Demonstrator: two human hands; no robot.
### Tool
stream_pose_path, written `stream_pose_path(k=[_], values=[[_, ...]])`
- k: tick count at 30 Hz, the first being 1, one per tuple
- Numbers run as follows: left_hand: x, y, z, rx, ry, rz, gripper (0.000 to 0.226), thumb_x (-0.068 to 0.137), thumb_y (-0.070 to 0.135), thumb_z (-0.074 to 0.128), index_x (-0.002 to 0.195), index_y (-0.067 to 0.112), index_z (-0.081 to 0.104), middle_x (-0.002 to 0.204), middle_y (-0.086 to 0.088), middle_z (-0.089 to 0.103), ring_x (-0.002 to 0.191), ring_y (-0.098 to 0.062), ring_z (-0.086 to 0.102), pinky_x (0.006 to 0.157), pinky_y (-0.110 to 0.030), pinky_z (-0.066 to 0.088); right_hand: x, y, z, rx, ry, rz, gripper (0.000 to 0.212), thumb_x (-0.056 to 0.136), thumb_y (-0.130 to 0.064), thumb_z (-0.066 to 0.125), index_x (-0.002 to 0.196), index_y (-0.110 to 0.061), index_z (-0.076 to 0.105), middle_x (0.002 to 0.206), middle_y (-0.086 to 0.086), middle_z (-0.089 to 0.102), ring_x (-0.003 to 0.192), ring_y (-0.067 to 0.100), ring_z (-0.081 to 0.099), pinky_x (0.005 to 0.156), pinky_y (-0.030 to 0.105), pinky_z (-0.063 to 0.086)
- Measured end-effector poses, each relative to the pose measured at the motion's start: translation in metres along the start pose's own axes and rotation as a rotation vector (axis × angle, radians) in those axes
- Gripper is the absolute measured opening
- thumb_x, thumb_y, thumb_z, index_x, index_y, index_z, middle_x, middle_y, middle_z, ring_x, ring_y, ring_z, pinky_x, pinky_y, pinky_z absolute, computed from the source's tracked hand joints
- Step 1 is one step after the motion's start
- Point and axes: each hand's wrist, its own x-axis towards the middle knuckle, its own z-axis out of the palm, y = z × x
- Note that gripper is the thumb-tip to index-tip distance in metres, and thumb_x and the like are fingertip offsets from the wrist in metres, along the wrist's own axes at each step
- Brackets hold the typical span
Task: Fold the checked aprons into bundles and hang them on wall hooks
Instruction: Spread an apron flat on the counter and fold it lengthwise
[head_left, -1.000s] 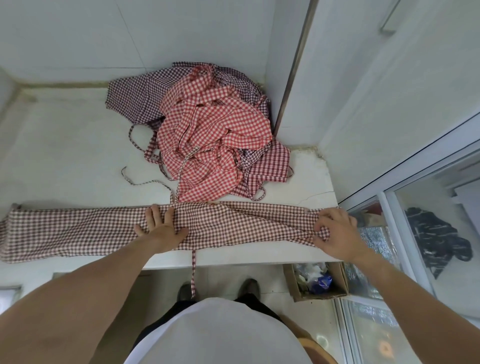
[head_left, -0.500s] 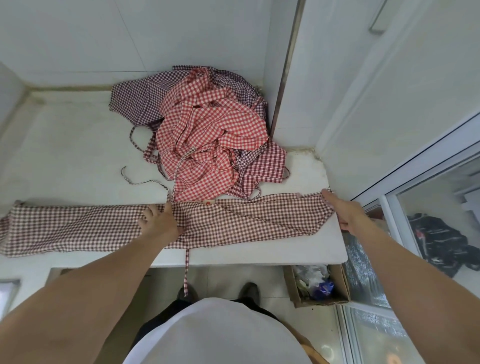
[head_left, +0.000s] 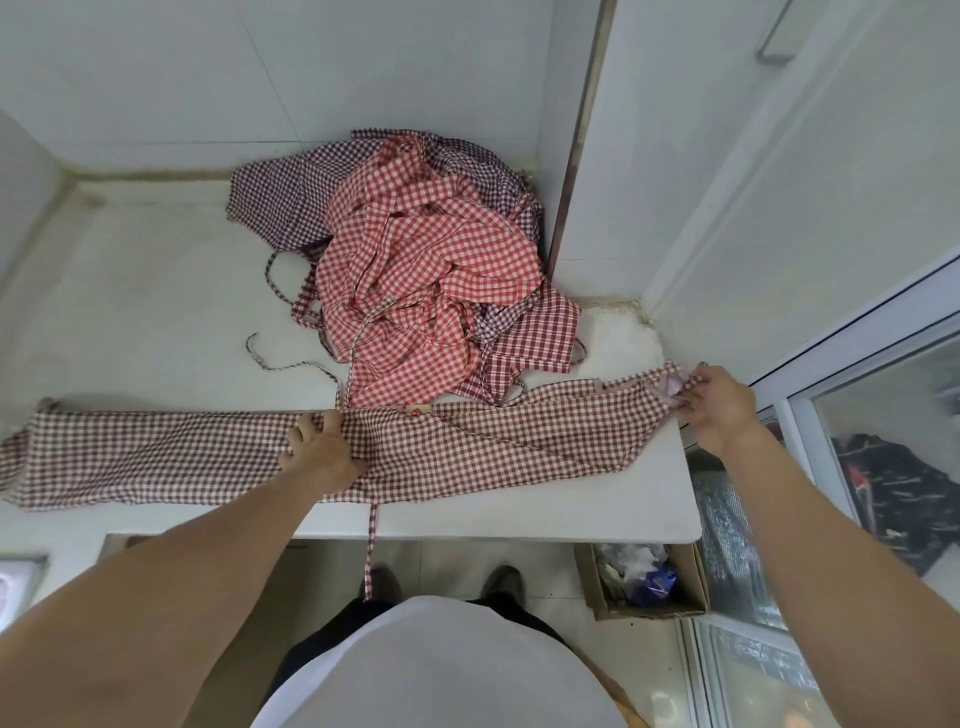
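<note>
A brown-and-white checked apron lies folded into a long strip along the front of the white counter. My left hand presses down on the strip's middle, fingers partly curled on the cloth. My right hand pinches the strip's right end at the counter's right edge and holds it slightly raised. One apron tie hangs over the front edge. Behind the strip lies a heap of red checked and dark purple checked aprons. No wall hooks are in view.
White tiled walls enclose the counter at the back and right. A cardboard box of rubbish sits on the floor below the counter's right end. A glass-fronted door stands at the right. My shoes show below the counter edge.
My right hand has moved right and back, pulling the apron's right end out toward the counter's corner and lifting it. My left hand's fingers have drawn in on the strip's middle.
</note>
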Motion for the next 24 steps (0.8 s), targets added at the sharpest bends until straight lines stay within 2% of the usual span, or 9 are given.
stream_pose_path(k=[2,4,7,10,12,16,20,22,24], values=[[0.001,0.000,-0.001,0.016,-0.002,0.001,0.095,0.087,0.043,0.070,0.153,0.021,0.007,0.159,-0.016,0.002,0.148,-0.037,0.008,0.118,-0.057,0.020,0.000,-0.002,-0.002,0.063,-0.097,0.029,0.017,0.101,-0.012,0.049,0.097,-0.002,0.062,0.104,0.018,0.065,0.081,0.024,0.064,0.071,0.036,0.052],[0.001,0.000,-0.001,0.019,-0.007,-0.001,0.094,0.086,0.044,0.070,0.153,0.022,0.007,0.159,-0.016,0.003,0.147,-0.037,0.009,0.118,-0.057,0.020,-0.004,-0.007,0.001,0.026,-0.208,0.095,0.020,0.103,-0.021,0.049,0.101,-0.006,0.063,0.105,0.012,0.068,0.089,0.024,0.065,0.074,0.038,0.053],[0.001,0.001,-0.001,0.017,-0.011,0.006,0.094,0.086,0.043,0.070,0.152,0.022,0.007,0.158,-0.015,0.003,0.147,-0.036,0.009,0.118,-0.057,0.021,-0.008,-0.014,0.004,-0.102,-0.352,0.181,0.026,0.095,-0.029,0.063,0.108,-0.008,0.068,0.104,0.008,0.072,0.096,0.023,0.067,0.080,0.037,0.053],[0.001,0.001,-0.003,0.041,-0.010,0.006,0.093,0.087,0.044,0.069,0.152,0.022,0.007,0.158,-0.016,0.003,0.147,-0.037,0.010,0.117,-0.057,0.022,-0.005,-0.021,0.005,-0.125,-0.320,0.159,0.016,0.096,-0.020,0.060,0.092,-0.007,0.068,0.095,0.006,0.067,0.086,0.019,0.064,0.075,0.033,0.052],[0.001,0.001,-0.004,0.046,-0.012,0.000,0.092,0.087,0.045,0.069,0.152,0.022,0.007,0.158,-0.015,0.004,0.147,-0.036,0.009,0.117,-0.056,0.022,-0.002,-0.025,0.003,-0.062,-0.284,0.130,0.022,0.102,-0.018,0.051,0.086,-0.009,0.064,0.090,0.005,0.062,0.083,0.018,0.060,0.077,0.032,0.050],[0.002,0.001,-0.004,0.049,-0.022,0.002,0.092,0.087,0.046,0.068,0.151,0.023,0.006,0.158,-0.016,0.002,0.147,-0.037,0.008,0.118,-0.056,0.021,0.011,-0.041,-0.006,0.107,-0.189,0.153,0.022,0.105,-0.015,0.043,0.092,-0.013,0.061,0.086,0.003,0.058,0.081,0.015,0.058,0.076,0.030,0.057],[0.002,0.000,-0.004,0.049,-0.025,0.000,0.092,0.088,0.045,0.068,0.152,0.022,0.005,0.158,-0.016,0.001,0.147,-0.037,0.008,0.118,-0.056,0.021,0.018,-0.059,-0.016,0.137,-0.150,0.162,0.024,0.104,-0.008,0.039,0.094,-0.015,0.059,0.070,-0.003,0.046,0.062,0.009,0.042,0.083,0.028,0.047],[0.002,0.000,-0.004,0.047,-0.026,0.005,0.091,0.088,0.044,0.068,0.152,0.022,0.006,0.158,-0.016,0.002,0.147,-0.037,0.008,0.118,-0.057,0.020,0.019,-0.070,-0.020,0.138,-0.152,0.139,0.025,0.103,-0.005,0.038,0.091,-0.015,0.057,0.061,-0.003,0.043,0.057,0.009,0.038,0.078,0.026,0.047],[0.002,0.001,-0.004,0.044,-0.029,0.007,0.091,0.088,0.044,0.068,0.152,0.022,0.006,0.158,-0.017,0.001,0.147,-0.038,0.007,0.118,-0.057,0.019,0.022,-0.085,-0.024,0.216,-0.115,0.093,0.025,0.102,-0.002,0.037,0.085,-0.014,0.052,0.055,-0.002,0.043,0.055,0.010,0.039,0.066,0.026,0.050]])
